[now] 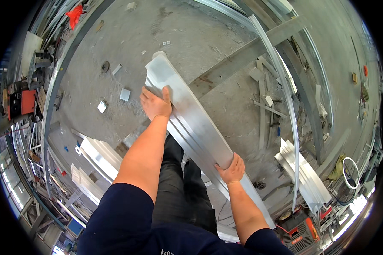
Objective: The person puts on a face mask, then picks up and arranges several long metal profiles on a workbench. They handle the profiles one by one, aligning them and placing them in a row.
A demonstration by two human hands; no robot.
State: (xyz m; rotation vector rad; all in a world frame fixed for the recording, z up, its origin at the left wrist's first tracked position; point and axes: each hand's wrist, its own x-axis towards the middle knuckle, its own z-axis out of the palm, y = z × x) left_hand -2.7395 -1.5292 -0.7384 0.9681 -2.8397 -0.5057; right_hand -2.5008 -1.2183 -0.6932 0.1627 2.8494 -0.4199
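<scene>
A long silver metal profile (195, 121) with stepped ridges runs slantwise in front of my body, from the upper middle down to the lower right. My left hand (156, 103) grips its left edge near the far end, thumb lying on the top face and fingers curled over the ridged side. Lower down, my right hand (232, 170) holds the right edge, with its fingers over the rim and the thumb across the face. The underside of the profile and some fingertips are hidden. Below it my legs in dark trousers show.
Similar ridged profiles lie at left (101, 154) and right (300, 172). A flat steel beam (230, 66) reaches from the profile toward a frame at the upper right. Small metal offcuts (124, 94) dot the concrete floor. A red and black machine (301, 234) stands at lower right.
</scene>
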